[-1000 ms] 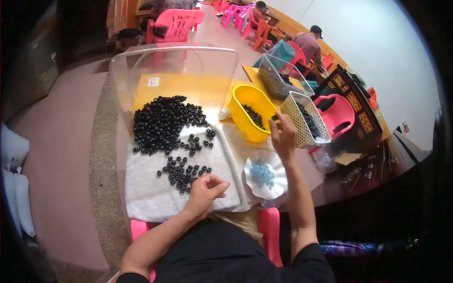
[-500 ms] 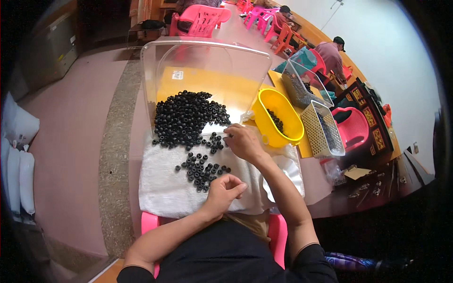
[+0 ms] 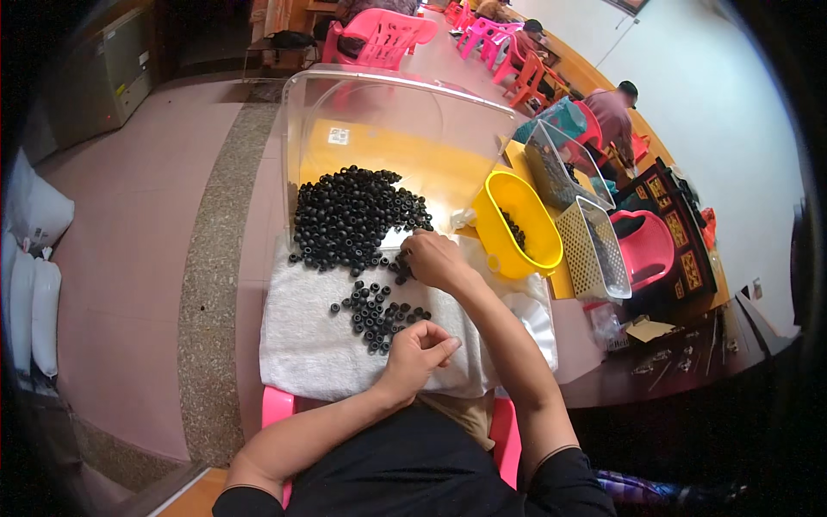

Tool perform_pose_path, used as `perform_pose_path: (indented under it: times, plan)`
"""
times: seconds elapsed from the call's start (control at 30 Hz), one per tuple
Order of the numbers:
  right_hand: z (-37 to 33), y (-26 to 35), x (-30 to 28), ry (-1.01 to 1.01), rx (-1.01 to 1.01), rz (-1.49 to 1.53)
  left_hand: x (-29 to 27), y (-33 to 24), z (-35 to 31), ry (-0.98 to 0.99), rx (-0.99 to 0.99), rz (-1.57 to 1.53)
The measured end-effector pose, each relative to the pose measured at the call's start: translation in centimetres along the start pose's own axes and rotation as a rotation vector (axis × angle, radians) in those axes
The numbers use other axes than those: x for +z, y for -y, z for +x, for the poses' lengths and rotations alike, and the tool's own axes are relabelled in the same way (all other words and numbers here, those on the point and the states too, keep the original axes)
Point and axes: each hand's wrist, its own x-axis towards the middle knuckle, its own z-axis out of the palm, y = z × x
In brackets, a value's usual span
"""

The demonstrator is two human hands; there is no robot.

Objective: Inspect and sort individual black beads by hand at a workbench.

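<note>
A big heap of small black bead-like pieces with holes (image 3: 353, 215) lies at the mouth of a clear plastic bin (image 3: 405, 112), spilling onto a white cloth (image 3: 301, 336). My right hand (image 3: 435, 258) is at the right edge of this heap, fingers curled down among a few pieces; its fingertips are partly hidden. Nearer to me, a smaller loose group of the same black pieces (image 3: 375, 314) rests on the cloth. Just right of that group, my left hand (image 3: 418, 358) is closed in a pinch, thumb against the fingers. Whatever it holds is hidden.
Right of the bin stands a yellow oval tub (image 3: 525, 224) with some black pieces inside. Beyond it are a white perforated basket (image 3: 594, 250) and another clear bin (image 3: 564, 164). Pink chairs (image 3: 379, 39) and several people sit farther back. White sacks (image 3: 43, 319) stand at far left.
My right hand has come down and slightly left onto the pieces, its fingers curling more. My left hand keeps its pinch. The whole view has shifted a little.
</note>
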Motion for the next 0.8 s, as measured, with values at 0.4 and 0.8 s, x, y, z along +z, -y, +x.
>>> perform_pose_path:
  times: [0.4,0.8]
  plan:
    - [-3.5,-0.7,0.5,-0.177,-0.071,0.185,0.0,-0.3,0.0,-0.056,0.008,0.014]
    - [-12.4,0.6,-0.2,-0.196,-0.07,1.182,-0.6,-1.5,0.5,-0.234,0.031,-0.165]
